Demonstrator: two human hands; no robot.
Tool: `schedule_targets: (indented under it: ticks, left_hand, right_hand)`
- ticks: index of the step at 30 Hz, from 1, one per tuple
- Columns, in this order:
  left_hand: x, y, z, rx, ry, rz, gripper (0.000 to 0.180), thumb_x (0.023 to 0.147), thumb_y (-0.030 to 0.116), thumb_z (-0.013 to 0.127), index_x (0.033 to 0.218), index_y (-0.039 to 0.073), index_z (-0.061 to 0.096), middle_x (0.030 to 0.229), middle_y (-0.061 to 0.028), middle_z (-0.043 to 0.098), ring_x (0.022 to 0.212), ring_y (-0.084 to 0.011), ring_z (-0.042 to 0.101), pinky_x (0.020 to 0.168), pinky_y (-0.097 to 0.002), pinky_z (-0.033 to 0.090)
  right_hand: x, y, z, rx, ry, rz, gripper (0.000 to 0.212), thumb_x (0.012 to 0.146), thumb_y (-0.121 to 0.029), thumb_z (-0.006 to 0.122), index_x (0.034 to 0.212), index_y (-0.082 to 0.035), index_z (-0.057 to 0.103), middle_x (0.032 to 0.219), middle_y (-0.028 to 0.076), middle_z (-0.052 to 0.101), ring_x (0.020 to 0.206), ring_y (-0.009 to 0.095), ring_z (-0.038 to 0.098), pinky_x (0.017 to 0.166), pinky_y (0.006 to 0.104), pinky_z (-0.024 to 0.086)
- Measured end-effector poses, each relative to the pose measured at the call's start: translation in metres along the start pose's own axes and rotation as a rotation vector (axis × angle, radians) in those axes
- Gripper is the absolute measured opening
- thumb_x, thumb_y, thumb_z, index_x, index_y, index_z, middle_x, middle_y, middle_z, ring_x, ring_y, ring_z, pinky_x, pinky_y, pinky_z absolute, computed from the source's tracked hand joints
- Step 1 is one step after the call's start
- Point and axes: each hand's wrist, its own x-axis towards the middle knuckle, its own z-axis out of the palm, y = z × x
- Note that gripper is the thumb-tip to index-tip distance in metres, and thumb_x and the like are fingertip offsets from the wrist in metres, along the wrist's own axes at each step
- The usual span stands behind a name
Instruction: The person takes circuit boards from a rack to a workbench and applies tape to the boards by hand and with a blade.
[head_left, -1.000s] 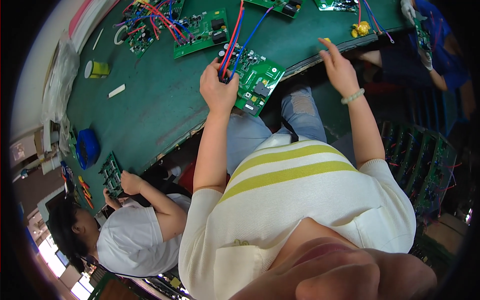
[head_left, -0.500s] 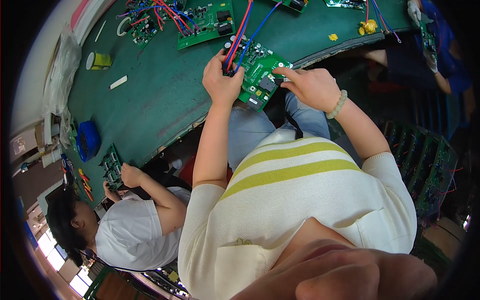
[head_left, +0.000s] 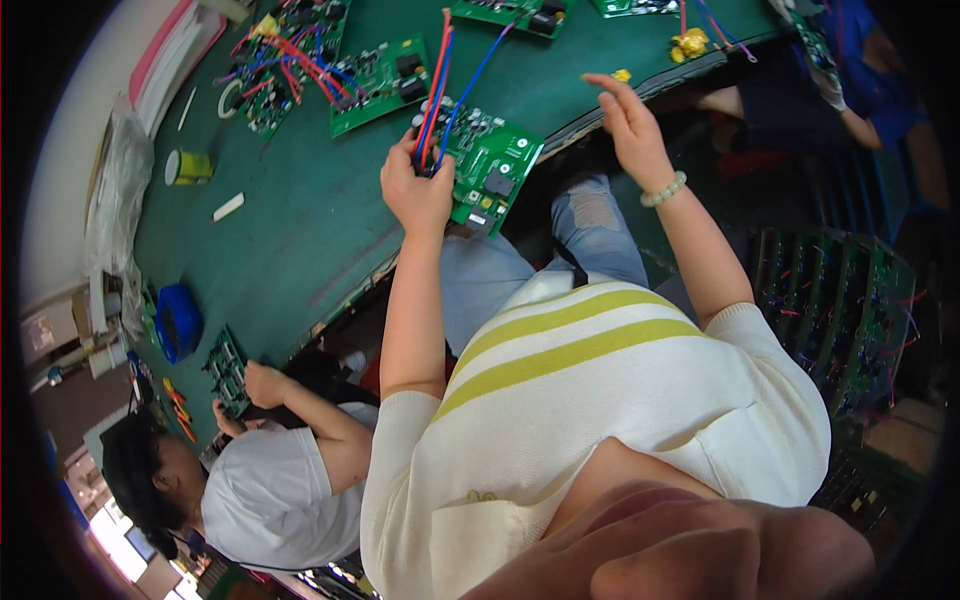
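My left hand point(head_left: 415, 196) grips the left edge of a green circuit board point(head_left: 513, 160) over the table's near edge, fingers closed at the base of its wires. Red and blue wires point(head_left: 437, 85) rise from the board there, and black blocks sit on its lower part. Off to the right, my right hand point(head_left: 636, 135) is lifted clear of the board, its fingers stretched and holding nothing. Just beyond those fingertips lies a small yellow piece point(head_left: 621, 75). A larger crumpled yellow lump point(head_left: 690, 45) lies farther right, by loose wire ends.
More boards point(head_left: 382, 88) with wires cover the far side of the green table point(head_left: 300, 210). A yellow-green tape roll point(head_left: 188, 167), white strip point(head_left: 228, 207) and blue container point(head_left: 178, 322) lie left. Co-workers handle boards at left and far right; a rack of boards point(head_left: 835, 320) stands right.
My right hand has left the board's surface and moved up and outward, fingers extending toward the small yellow piece. My left hand still holds the board. The whole view has shifted slightly.
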Motion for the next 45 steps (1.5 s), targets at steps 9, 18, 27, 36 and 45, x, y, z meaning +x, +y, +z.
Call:
schedule_targets:
  ticks: [9,18,27,36,45]
  left_hand:
    - [-0.011,0.029,0.019,0.259,0.052,-0.046,0.04,0.073,0.021,0.077,0.101,0.001,0.056,0.103,-0.017,0.063,0.1,-0.0342,0.06,0.083,-0.043,0.042]
    - [-0.011,0.005,0.008,0.242,0.0,0.258,0.046,0.073,0.027,0.078,0.102,-0.001,0.055,0.108,-0.0222,0.063,0.101,-0.0344,0.061,0.079,-0.0422,0.043]
    - [-0.01,0.008,0.008,0.162,0.042,0.286,0.042,0.071,0.02,0.078,0.1,0.002,0.054,0.1,-0.0154,0.062,0.107,-0.0359,0.056,0.087,-0.0446,0.043]
    - [-0.01,0.011,0.008,0.16,0.062,0.345,0.042,0.07,0.016,0.079,0.1,0.0,0.054,0.101,-0.0166,0.061,0.104,-0.0359,0.056,0.087,-0.0446,0.046]
    - [-0.011,0.007,0.01,0.154,0.069,0.331,0.044,0.069,0.016,0.078,0.102,0.003,0.053,0.103,-0.0108,0.063,0.107,-0.0346,0.054,0.088,-0.0449,0.043]
  right_hand:
    - [0.007,0.008,-0.039,-0.949,-0.114,0.092,0.033,0.099,-0.034,0.047,0.131,-0.028,0.05,0.079,0.015,0.066,0.072,0.036,0.064,0.061,0.043,0.049]
    - [-0.043,-0.054,0.014,-0.629,-0.365,-0.377,0.03,0.095,-0.03,0.054,0.118,-0.012,0.049,0.064,0.013,0.063,0.061,0.032,0.064,0.053,0.0434,0.049]
    - [-0.038,-0.082,0.032,-0.878,-0.402,-0.212,0.02,0.096,-0.026,0.051,0.099,-0.006,0.051,0.062,0.013,0.064,0.056,0.032,0.065,0.049,0.0409,0.051]
    - [-0.041,-0.08,0.04,-1.024,-0.394,-0.236,0.022,0.095,-0.023,0.051,0.084,-0.004,0.055,0.064,0.013,0.065,0.058,0.029,0.067,0.053,0.0379,0.054]
    - [-0.019,-0.084,0.034,-1.094,-0.54,-0.279,0.028,0.095,-0.027,0.052,0.081,-0.004,0.061,0.067,0.015,0.066,0.065,0.03,0.068,0.058,0.0401,0.056]
